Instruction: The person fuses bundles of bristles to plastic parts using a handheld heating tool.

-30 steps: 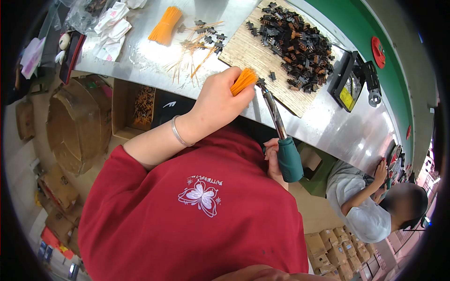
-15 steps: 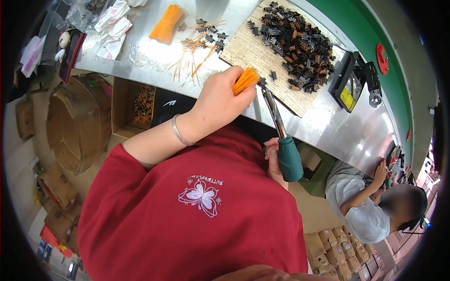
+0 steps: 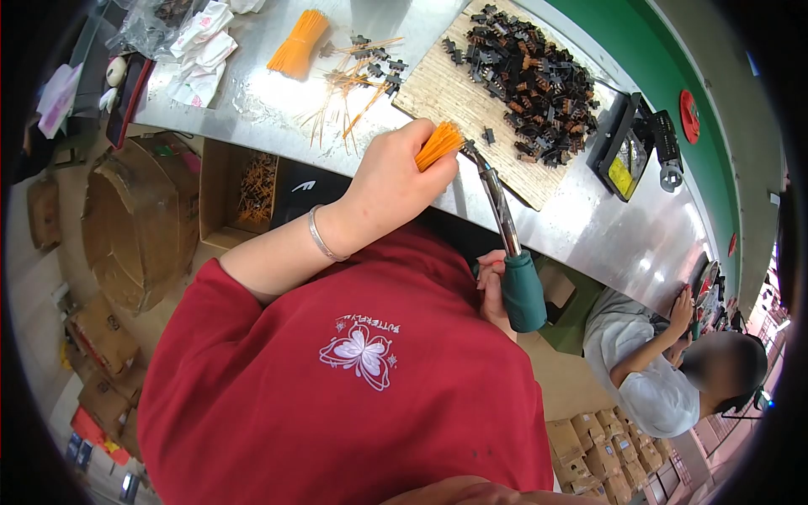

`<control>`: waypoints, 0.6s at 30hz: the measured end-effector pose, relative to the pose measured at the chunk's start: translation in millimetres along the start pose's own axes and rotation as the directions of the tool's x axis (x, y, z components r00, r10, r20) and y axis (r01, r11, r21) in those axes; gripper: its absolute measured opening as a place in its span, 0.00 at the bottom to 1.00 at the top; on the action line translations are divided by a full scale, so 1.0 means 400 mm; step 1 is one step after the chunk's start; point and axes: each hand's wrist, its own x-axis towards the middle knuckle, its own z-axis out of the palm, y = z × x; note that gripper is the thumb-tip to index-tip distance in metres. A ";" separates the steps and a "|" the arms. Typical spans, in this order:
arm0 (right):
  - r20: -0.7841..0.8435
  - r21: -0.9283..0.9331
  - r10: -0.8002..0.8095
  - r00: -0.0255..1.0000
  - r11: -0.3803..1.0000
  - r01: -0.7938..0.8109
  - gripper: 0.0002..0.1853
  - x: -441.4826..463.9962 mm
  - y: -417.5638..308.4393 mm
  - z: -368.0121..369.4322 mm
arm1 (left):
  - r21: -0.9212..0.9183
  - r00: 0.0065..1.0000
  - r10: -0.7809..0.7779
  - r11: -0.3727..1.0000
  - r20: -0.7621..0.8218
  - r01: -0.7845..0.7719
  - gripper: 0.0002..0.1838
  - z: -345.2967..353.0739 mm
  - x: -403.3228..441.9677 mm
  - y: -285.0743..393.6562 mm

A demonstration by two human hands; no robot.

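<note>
My left hand [image 3: 391, 177], with a bangle at its wrist, is closed round a bundle of thin orange wires [image 3: 439, 145] at the metal bench's front edge. My right hand [image 3: 491, 282] is wrapped round the green handle of a soldering iron [image 3: 523, 290], its fingers partly hidden. The iron's tip meets a small black part at the bundle's end; whether they touch, I cannot tell. A wooden board [image 3: 433, 88] beyond carries a heap of small black switch-like parts [image 3: 539, 84]. One loose black part [image 3: 488, 135] lies near the wires.
Another orange wire bundle [image 3: 299, 44] lies at the back, beside scattered wires with black parts [image 3: 362, 80]. A soldering stand with a yellow sponge [image 3: 623, 172] stands on the right. Crumpled tissues [image 3: 202, 55] are on the left. A co-worker [image 3: 644, 362] sits further right.
The soldering iron and my right hand have shifted slightly down and to the right. My left hand keeps its grip on the wires, almost still.
</note>
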 end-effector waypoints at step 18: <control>-0.064 0.048 0.003 0.998 0.999 0.000 0.04 0.008 -0.020 0.020 | 0.067 0.998 0.057 0.996 0.035 -0.059 0.11 -0.005 -0.002 0.007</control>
